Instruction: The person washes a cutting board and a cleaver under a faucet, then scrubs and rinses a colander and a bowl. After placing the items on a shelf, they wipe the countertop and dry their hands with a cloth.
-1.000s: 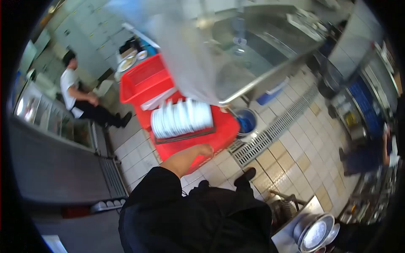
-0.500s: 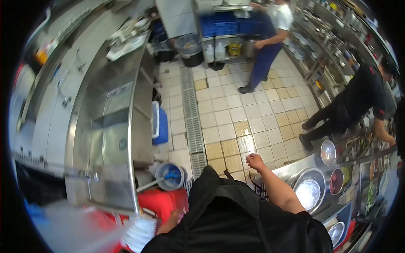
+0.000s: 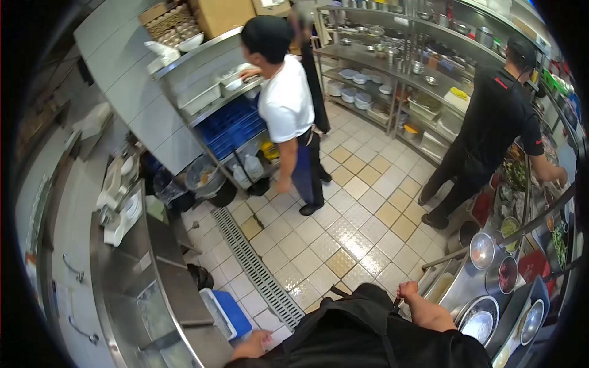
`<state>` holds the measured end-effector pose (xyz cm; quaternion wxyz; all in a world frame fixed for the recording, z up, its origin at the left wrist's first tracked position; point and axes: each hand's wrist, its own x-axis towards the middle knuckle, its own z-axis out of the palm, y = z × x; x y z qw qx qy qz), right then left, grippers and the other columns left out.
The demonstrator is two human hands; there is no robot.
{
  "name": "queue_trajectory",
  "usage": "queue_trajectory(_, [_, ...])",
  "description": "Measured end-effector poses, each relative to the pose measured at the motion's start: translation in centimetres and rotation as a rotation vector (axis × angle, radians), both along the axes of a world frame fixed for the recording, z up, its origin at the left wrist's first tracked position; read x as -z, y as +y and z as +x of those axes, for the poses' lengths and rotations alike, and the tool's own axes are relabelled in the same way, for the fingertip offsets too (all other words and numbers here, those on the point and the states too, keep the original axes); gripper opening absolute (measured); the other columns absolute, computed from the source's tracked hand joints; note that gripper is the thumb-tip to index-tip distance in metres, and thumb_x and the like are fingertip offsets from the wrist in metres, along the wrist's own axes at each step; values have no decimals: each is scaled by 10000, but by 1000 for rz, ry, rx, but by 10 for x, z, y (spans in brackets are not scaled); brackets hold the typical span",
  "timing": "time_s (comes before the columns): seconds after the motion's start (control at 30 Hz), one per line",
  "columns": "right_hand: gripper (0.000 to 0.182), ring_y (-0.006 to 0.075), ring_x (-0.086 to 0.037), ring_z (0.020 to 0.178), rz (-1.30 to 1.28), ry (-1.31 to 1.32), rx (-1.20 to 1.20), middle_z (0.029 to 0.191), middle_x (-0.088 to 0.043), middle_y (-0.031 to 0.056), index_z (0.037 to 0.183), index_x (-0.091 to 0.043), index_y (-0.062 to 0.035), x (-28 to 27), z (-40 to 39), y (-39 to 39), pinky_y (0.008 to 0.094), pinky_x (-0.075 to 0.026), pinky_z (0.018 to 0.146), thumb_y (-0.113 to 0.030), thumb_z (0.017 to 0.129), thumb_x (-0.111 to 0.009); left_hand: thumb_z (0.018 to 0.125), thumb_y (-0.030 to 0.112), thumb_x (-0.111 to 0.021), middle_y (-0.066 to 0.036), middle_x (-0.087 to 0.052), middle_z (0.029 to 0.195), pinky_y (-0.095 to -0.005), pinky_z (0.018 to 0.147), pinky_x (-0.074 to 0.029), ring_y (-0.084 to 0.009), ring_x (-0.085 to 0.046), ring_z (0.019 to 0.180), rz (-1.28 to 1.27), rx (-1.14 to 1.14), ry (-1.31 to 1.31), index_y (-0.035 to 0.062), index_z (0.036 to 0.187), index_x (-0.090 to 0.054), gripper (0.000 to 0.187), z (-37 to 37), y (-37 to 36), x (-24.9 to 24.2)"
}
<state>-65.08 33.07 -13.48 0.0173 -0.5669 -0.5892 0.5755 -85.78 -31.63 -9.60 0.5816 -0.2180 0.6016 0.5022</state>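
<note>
My left hand (image 3: pixel 256 342) is low at my left side, beside my black clothing. Its fingers are loosely bent, and no object shows in them. Near it on the floor is a blue-and-white box (image 3: pixel 226 314). In front of my right side, my right hand (image 3: pixel 407 291) is closed in a fist, next to a dark strap-like piece. Whether the fist grips that piece or something else is hidden. To the right of this hand is a steel counter (image 3: pixel 453 289) with a large metal bowl (image 3: pixel 478 322).
A person in a white shirt (image 3: pixel 287 101) stands ahead at a shelf, another dark figure behind them. A person in black (image 3: pixel 491 122) works at the right counter. A steel sink unit (image 3: pixel 175 294) runs along the left. A drain grate (image 3: pixel 254 270) crosses the tiled floor.
My view has swung up and to the left, bringing the shelves and people closer. My right hand has drawn in toward my body. The red crate and stacked plates at left are out of view.
</note>
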Motion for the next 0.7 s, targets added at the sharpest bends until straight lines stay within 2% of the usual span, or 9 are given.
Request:
queue_trajectory(0.07, [316, 229, -542, 396, -57, 68, 152, 518, -546, 135, 672, -554, 26, -72, -16, -8, 349, -381, 316, -225, 862, -570, 826, 354, -656, -87, -621, 787, -385, 518, -486, -179, -575, 581, -575, 333, -31, 62, 939, -614, 316, -105, 68, 28])
queue_trajectory(0.13, [382, 220, -503, 370, 78, -143, 177, 504, -511, 108, 654, -513, 6, -91, -24, -3, 356, -378, 317, -285, 901, -527, 797, 340, -677, -73, -635, 907, -377, 512, -484, -200, -603, 671, -491, 651, 336, 55, 1082, -586, 413, -201, 142, 7])
queue_trajectory(0.17, [382, 220, -503, 370, 75, -147, 209, 504, -511, 108, 654, -513, 6, -90, -30, 0, 356, -378, 317, -285, 901, -527, 772, 300, -722, -9, -563, 783, -332, 603, -452, -162, -564, 735, -410, 796, 331, 102, 975, -602, 308, -261, 169, 34])
queue_trajectory(0.23, [453, 209, -471, 354, -63, -55, 665, 483, -484, 84, 622, -485, 2, -83, -32, 1, 345, -383, 325, -332, 928, -490, 792, 307, -695, -73, -602, 1147, -428, 731, -493, -240, -598, 992, -325, 591, 451, 66, 1255, -494, 560, -307, 271, -46])
queue_trajectory(0.33, [418, 226, -516, 414, -184, -79, 639, 550, -522, 118, 723, -518, 32, -25, -33, 31, 362, -418, 363, -320, 941, -465, 787, 301, -712, -74, -617, 1140, -427, 821, -466, -259, -585, 1038, -186, 477, 501, 75, 1266, -487, 575, -360, 381, -63])
queue_trajectory(0.43, [306, 242, -547, 471, -334, -240, 615, 638, -562, 156, 814, -522, 48, -49, -97, 99, 392, -437, 385, -237, 920, -487, 777, 299, -729, -80, -625, 1120, -412, 811, -471, -261, -593, 1015, -43, 363, 556, 85, 1244, -503, 562, -398, 472, -78])
queue_trajectory(0.53, [235, 247, -565, 496, -195, -153, 553, 635, -584, 152, 769, -564, 22, -49, -172, 196, 404, -462, 425, -186, 865, -509, 778, 298, -728, -68, -631, 1073, -402, 777, -474, -221, -607, 955, -32, 385, 423, 96, 1171, -549, 477, -418, 515, -63])
queue_trajectory(0.6, [139, 250, -557, 506, -42, -317, 264, 614, -578, 141, 745, -577, 12, -64, -230, 272, 385, -414, 419, -113, 795, -540, 780, 291, -725, -62, -634, 1046, -402, 761, -476, -207, -610, 929, -54, 384, 412, 98, 1140, -566, 438, -434, 527, -45])
queue_trajectory(0.7, [180, 169, -558, 521, 113, -109, 202, 621, -571, 72, 726, -590, -39, -88, -324, 370, 323, -425, 440, -201, 802, -582, 824, 270, -656, -57, -625, 1020, -399, 729, -479, -200, -601, 904, -209, 245, 312, 110, 1117, -585, 342, -440, 519, -19])
